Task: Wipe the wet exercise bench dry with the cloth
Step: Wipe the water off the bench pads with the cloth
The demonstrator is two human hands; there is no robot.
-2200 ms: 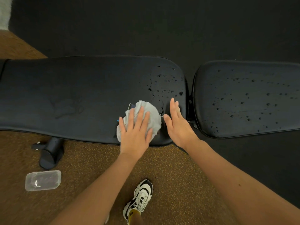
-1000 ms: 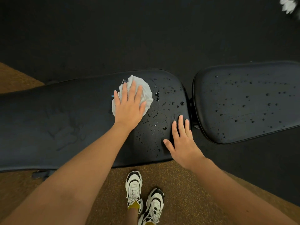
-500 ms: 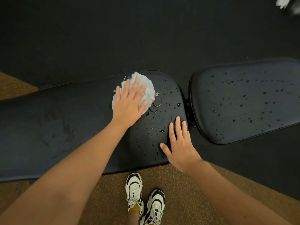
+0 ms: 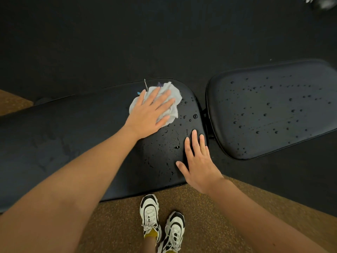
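The exercise bench (image 4: pixel 76 136) is black and padded, in two pads with a narrow gap between them. The long pad looks dull and smeared along its left stretch, though the dim light makes it hard to say how dry that part is. Near its rounded right end, water droplets (image 4: pixel 194 116) sit on the surface. The seat pad (image 4: pixel 273 106) to the right is dotted with beads all over. The cloth (image 4: pixel 174 96), pale and crumpled, lies at the far edge of the long pad. The left hand (image 4: pixel 151 114) presses flat on it, fingers straight and spread. The right hand (image 4: pixel 197 161) rests flat on the pad's near right corner, fingers straight, holding nothing.
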